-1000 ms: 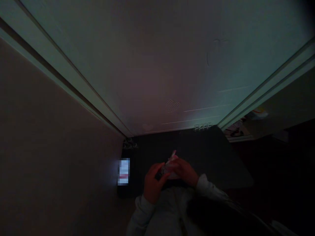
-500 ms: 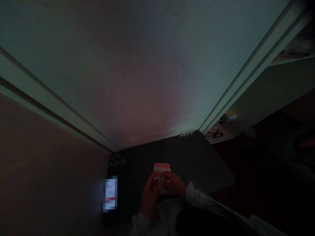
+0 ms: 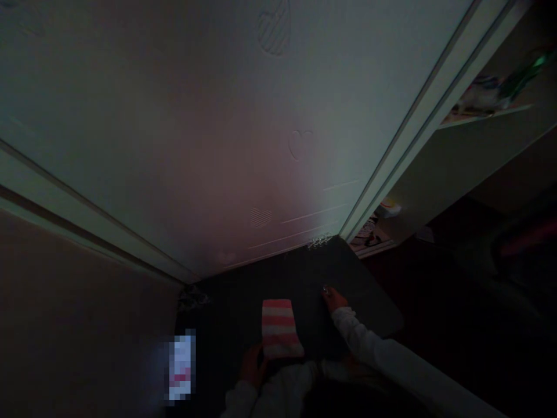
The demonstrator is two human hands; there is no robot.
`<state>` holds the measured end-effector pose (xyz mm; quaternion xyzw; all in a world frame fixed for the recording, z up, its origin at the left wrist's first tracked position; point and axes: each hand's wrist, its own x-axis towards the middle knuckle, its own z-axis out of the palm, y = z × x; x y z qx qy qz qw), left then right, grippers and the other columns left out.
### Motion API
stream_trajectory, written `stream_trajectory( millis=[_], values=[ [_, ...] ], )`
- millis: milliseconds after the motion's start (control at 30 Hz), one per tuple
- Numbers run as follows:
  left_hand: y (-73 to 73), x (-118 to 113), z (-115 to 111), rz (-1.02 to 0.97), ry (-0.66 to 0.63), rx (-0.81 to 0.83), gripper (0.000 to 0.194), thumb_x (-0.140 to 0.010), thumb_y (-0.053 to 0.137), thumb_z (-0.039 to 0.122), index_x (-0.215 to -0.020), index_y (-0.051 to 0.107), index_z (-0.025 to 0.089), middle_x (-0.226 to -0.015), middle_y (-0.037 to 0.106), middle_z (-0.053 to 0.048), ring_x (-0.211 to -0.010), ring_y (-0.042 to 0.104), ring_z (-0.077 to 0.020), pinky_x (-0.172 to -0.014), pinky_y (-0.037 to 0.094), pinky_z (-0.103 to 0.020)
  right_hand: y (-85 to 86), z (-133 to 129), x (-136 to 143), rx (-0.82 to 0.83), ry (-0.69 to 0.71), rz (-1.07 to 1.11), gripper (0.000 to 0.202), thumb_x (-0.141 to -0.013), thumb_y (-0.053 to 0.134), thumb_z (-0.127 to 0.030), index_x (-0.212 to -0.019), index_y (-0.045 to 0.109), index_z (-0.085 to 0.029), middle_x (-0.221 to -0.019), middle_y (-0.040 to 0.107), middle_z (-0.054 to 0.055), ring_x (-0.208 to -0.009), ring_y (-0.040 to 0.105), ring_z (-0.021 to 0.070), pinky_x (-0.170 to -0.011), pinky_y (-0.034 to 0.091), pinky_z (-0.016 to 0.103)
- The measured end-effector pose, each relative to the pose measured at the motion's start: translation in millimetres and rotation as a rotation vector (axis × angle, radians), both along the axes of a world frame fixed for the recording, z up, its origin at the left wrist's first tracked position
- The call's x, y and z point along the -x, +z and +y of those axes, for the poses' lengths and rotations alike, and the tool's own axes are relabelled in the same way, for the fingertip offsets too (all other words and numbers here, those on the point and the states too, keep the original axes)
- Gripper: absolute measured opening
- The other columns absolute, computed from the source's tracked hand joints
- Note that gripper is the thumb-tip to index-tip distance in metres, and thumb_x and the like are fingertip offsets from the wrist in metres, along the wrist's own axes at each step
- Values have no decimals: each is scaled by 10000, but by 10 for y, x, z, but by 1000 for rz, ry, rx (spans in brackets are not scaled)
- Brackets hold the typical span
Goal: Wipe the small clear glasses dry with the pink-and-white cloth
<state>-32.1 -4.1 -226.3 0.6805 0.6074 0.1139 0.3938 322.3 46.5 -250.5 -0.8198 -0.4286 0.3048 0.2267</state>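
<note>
While my right hand [image 3: 334,298] pinches a small shiny object [image 3: 325,289], my left hand [image 3: 252,364] meets the flat pink-and-white striped rectangle [image 3: 281,328] on the dark grey bench [image 3: 304,270], its grip too dim to tell.

Right hand [image 3: 334,298] loosely closed, arm extended outward; left hand [image 3: 252,366] low, near torso.

You can read no text, label, brand or number here. The lit rectangle [image 3: 181,367] on your left is pixelated beyond reading; heart shapes [image 3: 300,144] mark the pale panel [image 3: 195,116] before you.
</note>
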Motion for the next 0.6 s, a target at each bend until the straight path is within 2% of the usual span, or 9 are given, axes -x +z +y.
stream_trajectory(
  millis=[100,300,467,600],
  values=[
    [-138,85,-17,66,-26,8,294,-803,627,287,-1064,628,151,-1156,644,-108,-1110,571,-261,-973,411,-494,-130,34,-29,-13,-60,-37,246,-901,534,-273,-1126,564,-178,-1160,591,76,-959,608,205,-807,519,409],
    [-297,196,-47,146,-28,25,261,-868,573,283,-1098,585,159,-1123,622,-73,-1034,587,-232,-900,457,-471,-289,81,-95,-61,-113,-57,251,-902,534,-277,-1129,560,-172,-1142,598,75,-935,615,200,-787,528,399],
    [-379,223,-11,191,-49,53,256,-876,560,291,-1096,580,162,-1090,626,-66,-967,608,-214,-850,488,-440,-336,91,-185,-49,-134,-83,258,-902,535,-277,-1133,555,-167,-1128,601,74,-916,621,196,-769,534,392],
    [-414,237,22,207,-73,58,262,-875,564,283,-1106,574,160,-1102,618,-68,-972,606,-217,-845,492,-441,-306,58,-199,-55,-79,-126,248,-902,534,-275,-1125,561,-167,-1124,604,73,-911,622,193,-766,535,388]
  ],
)
